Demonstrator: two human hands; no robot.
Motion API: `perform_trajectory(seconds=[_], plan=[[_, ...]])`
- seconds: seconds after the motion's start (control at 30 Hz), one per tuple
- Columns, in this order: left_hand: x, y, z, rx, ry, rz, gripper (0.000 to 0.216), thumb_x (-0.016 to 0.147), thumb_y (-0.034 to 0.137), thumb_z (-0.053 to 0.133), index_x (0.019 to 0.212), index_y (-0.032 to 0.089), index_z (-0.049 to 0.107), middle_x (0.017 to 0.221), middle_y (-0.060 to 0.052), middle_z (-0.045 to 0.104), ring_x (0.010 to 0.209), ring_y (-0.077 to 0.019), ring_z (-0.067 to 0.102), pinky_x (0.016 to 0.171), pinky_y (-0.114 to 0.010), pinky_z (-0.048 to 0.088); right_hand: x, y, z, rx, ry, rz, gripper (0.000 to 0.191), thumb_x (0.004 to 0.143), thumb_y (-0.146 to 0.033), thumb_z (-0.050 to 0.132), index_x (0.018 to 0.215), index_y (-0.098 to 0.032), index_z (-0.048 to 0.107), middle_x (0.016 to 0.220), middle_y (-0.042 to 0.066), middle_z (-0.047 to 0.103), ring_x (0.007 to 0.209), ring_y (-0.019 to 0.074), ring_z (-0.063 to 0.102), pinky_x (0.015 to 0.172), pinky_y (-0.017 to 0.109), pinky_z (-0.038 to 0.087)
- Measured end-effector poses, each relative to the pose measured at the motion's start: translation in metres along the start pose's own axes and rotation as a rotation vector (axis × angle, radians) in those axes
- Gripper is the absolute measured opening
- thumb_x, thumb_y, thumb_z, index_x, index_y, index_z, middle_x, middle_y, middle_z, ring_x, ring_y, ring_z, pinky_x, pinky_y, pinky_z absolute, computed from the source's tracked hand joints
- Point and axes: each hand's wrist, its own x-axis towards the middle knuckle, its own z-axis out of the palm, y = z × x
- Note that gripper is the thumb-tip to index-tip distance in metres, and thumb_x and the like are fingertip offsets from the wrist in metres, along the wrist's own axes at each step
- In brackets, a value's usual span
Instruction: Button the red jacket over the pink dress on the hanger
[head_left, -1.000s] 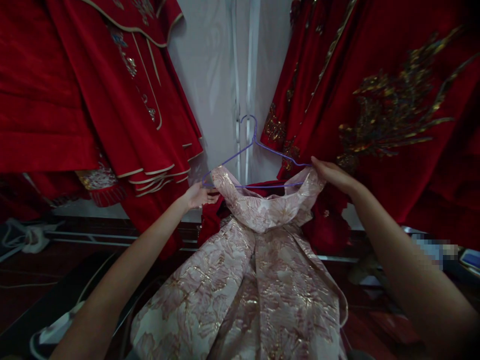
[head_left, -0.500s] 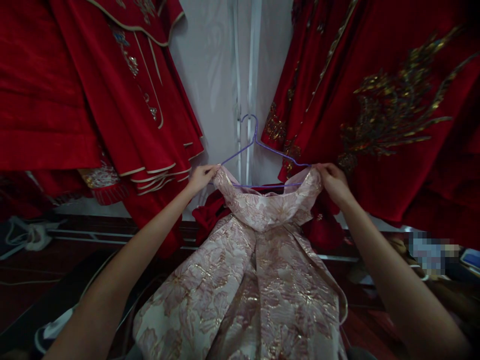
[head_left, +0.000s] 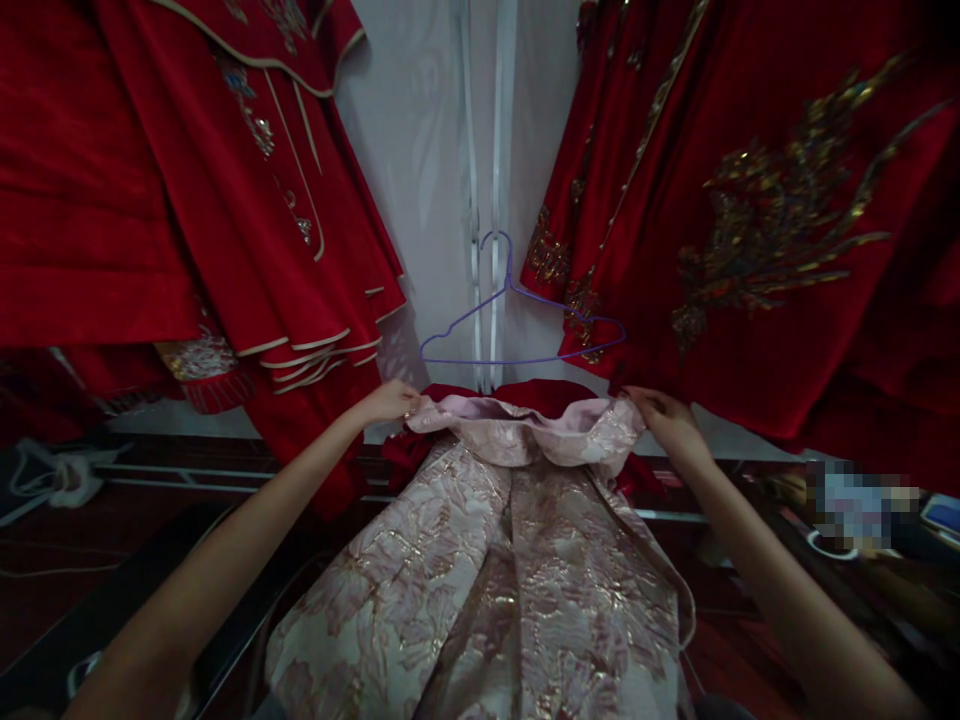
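The pale pink dress (head_left: 592,560), with a shiny flower pattern, lies in the middle of the view, and its top edge is stretched between the 2 hands. The left hand (head_left: 388,402) is at the left end of the neckline, its fingers closed and pinching the cloth. The right hand (head_left: 667,415) is at the right end, and it also grips the cloth between its thumb and fingers. The neckline sags and folds between these 2 points, so the pinkish lining (head_left: 585,413) is seen, and the skirt spreads down below the hands.

Just above the neckline, and apart from it, 1 purple hanger (head_left: 509,280) hangs by its hook in front of a white post (head_left: 498,130). Behind the top of the dress there is red cloth (head_left: 555,393), which the dress mostly covers, so its shape is hard to make out.

Farther out, red garments (head_left: 195,220) hang at the left, and at the right a red garment (head_left: 765,370) carries golden embroidery (head_left: 757,230); their upper parts are cut off. The bottom of the skirt is cut off too. At the lower right, 1 patch (head_left: 855,505) is blurred into squares, and the dark items around it are unclear.
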Motion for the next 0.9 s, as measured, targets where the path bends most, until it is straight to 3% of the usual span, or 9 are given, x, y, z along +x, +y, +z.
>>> perform_trajectory(seconds=[0.07, 0.13, 0.23, 0.3, 0.4, 0.5, 0.67, 0.9], plan=[[-0.003, 0.022, 0.013, 0.210, -0.101, 0.126, 0.018, 0.074, 0.030, 0.062, 0.069, 0.015, 0.070, 0.059, -0.001, 0.064, 0.054, -0.0126, 0.056, 0.053, -0.023, 0.043, -0.005, -0.008, 0.002, 0.072, -0.049, -0.043, 0.031, 0.074, -0.041, 0.058, 0.094, -0.018, 0.068, 0.092, 0.009, 0.070, 0.082, 0.0218, 0.065, 0.069, 0.031, 0.051], [0.001, 0.048, 0.029, 0.388, -0.071, 0.349, 0.026, 0.082, 0.036, 0.053, 0.083, 0.017, 0.070, 0.082, -0.003, 0.070, 0.076, -0.0164, 0.063, 0.071, -0.028, 0.048, -0.006, -0.022, 0.005, 0.093, -0.062, -0.110, 0.033, 0.077, -0.043, 0.057, 0.097, -0.018, 0.067, 0.092, 0.009, 0.069, 0.080, 0.0208, 0.064, 0.067, 0.031, 0.051], [0.017, 0.077, 0.059, 0.521, -0.037, 0.639, 0.029, 0.087, 0.036, 0.046, 0.088, 0.018, 0.068, 0.119, -0.007, 0.061, 0.111, -0.0199, 0.055, 0.095, -0.034, 0.041, -0.005, -0.043, 0.011, 0.049, -0.065, -0.242, 0.031, 0.081, -0.043, 0.053, 0.098, -0.020, 0.065, 0.095, 0.007, 0.068, 0.083, 0.0199, 0.063, 0.073, 0.031, 0.050], [0.030, 0.082, 0.078, 0.574, -0.038, 0.738, 0.028, 0.087, 0.034, 0.046, 0.085, 0.017, 0.067, 0.133, -0.008, 0.051, 0.122, -0.0205, 0.046, 0.102, -0.035, 0.036, -0.002, -0.052, 0.014, 0.028, -0.068, -0.313, 0.029, 0.083, -0.042, 0.052, 0.098, -0.021, 0.065, 0.097, 0.007, 0.068, 0.086, 0.0198, 0.063, 0.077, 0.032, 0.049], [0.042, 0.074, 0.102, 0.626, -0.048, 0.753, 0.025, 0.087, 0.033, 0.047, 0.084, 0.017, 0.067, 0.139, -0.009, 0.044, 0.126, -0.0216, 0.042, 0.106, -0.040, 0.031, 0.006, -0.052, 0.014, 0.019, -0.015, -0.351, 0.027, 0.084, -0.039, 0.050, 0.100, -0.021, 0.064, 0.096, 0.006, 0.068, 0.085, 0.0194, 0.063, 0.077, 0.032, 0.048], [0.042, 0.064, 0.113, 0.632, -0.017, 0.745, 0.024, 0.087, 0.033, 0.048, 0.083, 0.018, 0.066, 0.135, -0.008, 0.048, 0.123, -0.0220, 0.045, 0.107, -0.044, 0.028, 0.021, -0.037, 0.009, -0.043, 0.118, -0.291, 0.025, 0.083, -0.035, 0.050, 0.097, -0.019, 0.064, 0.091, 0.007, 0.068, 0.080, 0.0196, 0.063, 0.072, 0.032, 0.048], [0.031, 0.065, 0.108, 0.522, 0.002, 0.784, 0.024, 0.088, 0.033, 0.046, 0.084, 0.018, 0.065, 0.123, -0.007, 0.057, 0.113, -0.0185, 0.051, 0.100, -0.037, 0.037, 0.042, -0.014, -0.001, -0.165, 0.275, -0.172, 0.025, 0.080, -0.030, 0.050, 0.094, -0.017, 0.066, 0.086, 0.009, 0.069, 0.074, 0.0211, 0.063, 0.068, 0.033, 0.048], [0.026, 0.070, 0.104, 0.542, -0.007, 0.776, 0.022, 0.088, 0.032, 0.047, 0.086, 0.019, 0.064, 0.123, -0.006, 0.058, 0.113, -0.0194, 0.052, 0.099, -0.039, 0.038, 0.046, -0.023, 0.001, -0.105, 0.360, -0.272, 0.029, 0.083, -0.033, 0.045, 0.100, -0.017, 0.064, 0.093, 0.010, 0.068, 0.082, 0.0219, 0.063, 0.076, 0.036, 0.048]])
